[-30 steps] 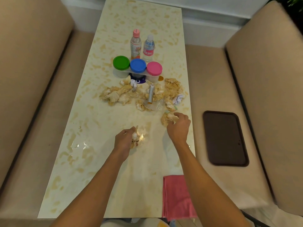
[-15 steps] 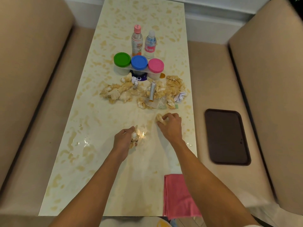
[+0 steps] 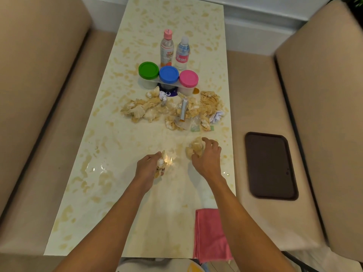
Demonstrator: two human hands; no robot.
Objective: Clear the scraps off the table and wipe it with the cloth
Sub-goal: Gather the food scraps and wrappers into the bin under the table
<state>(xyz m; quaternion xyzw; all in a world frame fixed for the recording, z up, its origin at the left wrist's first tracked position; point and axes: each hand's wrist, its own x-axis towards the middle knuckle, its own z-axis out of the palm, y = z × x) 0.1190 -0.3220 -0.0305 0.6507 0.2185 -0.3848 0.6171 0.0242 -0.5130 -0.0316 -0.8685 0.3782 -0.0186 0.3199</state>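
Evidently gathering for disposal, left hand (image 3: 147, 168) and right hand (image 3: 207, 160) each clutched a scrap wad (image 3: 196, 147) (cloth (image 3: 210, 234) lay idle nearby).

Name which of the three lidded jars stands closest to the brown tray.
The pink-lidded jar: it ends the row on the side of the tray, beyond the blue-lidded jar and green-lidded jar.

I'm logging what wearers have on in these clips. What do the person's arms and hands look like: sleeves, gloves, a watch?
The left forearm and right forearm are bare to the frame edge, no sleeve showing. The left hand and right hand wear no gloves; no watch, band or ring shows.
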